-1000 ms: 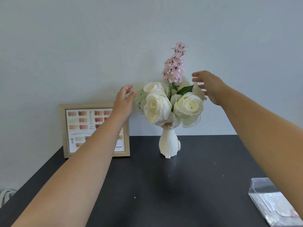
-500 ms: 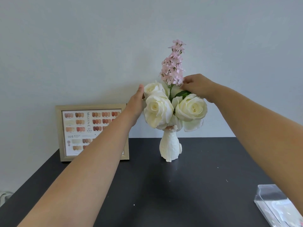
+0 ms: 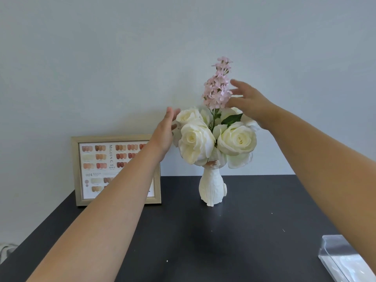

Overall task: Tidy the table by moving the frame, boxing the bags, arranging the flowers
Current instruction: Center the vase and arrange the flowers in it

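White roses in a vase sit between the open left hand and open right hand, which grip nothing

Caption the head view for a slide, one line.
Both open hands, left hand and right hand, flank white roses and a pink sprig in a white vase.

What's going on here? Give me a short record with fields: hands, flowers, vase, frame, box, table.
left hand: open, at the left side of the white roses
right hand: open, fingers spread beside the pink flower spike
flowers: white roses with one tall pink flower spike rising above them
vase: white, upright, near the wall
frame: standing against the wall, left of the vase, partly hidden by the left arm
box: clear plastic, at the right edge
table: dark top
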Tool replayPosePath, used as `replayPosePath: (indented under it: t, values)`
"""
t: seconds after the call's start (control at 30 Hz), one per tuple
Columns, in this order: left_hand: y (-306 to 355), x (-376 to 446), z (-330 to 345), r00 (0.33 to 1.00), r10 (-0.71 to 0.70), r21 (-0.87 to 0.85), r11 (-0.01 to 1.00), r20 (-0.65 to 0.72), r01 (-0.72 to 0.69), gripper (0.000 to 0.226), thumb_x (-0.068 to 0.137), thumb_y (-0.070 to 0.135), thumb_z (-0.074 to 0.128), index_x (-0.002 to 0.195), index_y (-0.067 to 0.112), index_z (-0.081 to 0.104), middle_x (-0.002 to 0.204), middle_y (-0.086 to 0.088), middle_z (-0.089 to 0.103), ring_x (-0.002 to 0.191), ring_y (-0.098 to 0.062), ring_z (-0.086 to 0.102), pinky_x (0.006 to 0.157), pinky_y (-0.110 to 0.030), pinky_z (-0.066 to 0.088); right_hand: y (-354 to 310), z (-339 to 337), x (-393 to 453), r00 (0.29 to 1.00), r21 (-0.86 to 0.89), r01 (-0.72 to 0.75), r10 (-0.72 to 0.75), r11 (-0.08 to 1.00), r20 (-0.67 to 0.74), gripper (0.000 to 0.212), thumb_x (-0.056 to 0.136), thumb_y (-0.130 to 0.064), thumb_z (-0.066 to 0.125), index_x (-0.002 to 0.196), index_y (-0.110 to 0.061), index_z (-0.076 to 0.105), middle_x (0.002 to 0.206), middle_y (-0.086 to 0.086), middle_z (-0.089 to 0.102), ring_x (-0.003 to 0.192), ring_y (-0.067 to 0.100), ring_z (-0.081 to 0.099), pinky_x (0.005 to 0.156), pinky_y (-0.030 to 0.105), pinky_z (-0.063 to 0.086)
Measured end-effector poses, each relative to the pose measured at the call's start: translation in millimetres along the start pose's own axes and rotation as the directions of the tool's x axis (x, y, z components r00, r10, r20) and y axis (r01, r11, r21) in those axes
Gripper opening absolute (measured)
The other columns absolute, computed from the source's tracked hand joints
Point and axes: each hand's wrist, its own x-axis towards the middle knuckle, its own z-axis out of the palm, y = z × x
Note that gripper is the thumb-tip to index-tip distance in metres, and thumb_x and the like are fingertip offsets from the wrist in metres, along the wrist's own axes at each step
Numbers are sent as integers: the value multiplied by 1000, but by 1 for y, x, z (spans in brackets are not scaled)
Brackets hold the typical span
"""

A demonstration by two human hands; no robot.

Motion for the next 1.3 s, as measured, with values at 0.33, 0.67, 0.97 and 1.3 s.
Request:
replayPosePath:
  t: [0.33,0.67,0.97,1.3]
  values:
    - [35,-15,13,958,257,330,900,127,-285,63,99,62,28,151,29,39,155,11,38,138,-2,36,111,-25,25,-33,18,11,996,-27,84,-84,996,-11,62,78,-28,78,130,-27,46,95,-4,64,78,7,65,64,18,48]
    - [28,-27,19,963,202,457,849,180,-263,60,103,50,35,156,22,28,163,6,25,149,-6,18,117,-25,12,-26,22,5,995,-152,34,-48,988,-92,28,77,-20,75,75,5,64,57,4,48,48,12,40,52,24,35]
    - [24,-34,21,967,193,473,845,168,-251,64,101,58,26,157,26,24,165,10,19,152,-10,10,124,-42,8,-19,26,6,997,-259,53,-64,964,-34,17,80,-17,75,84,-11,60,69,-1,57,63,19,59,60,32,52]
    - [24,-35,23,968,188,461,853,166,-245,62,102,56,24,157,26,25,165,10,19,152,-9,11,124,-40,7,-23,27,7,999,-277,-8,-3,961,-38,19,75,-9,74,85,4,65,81,13,65,67,21,56,76,44,56]
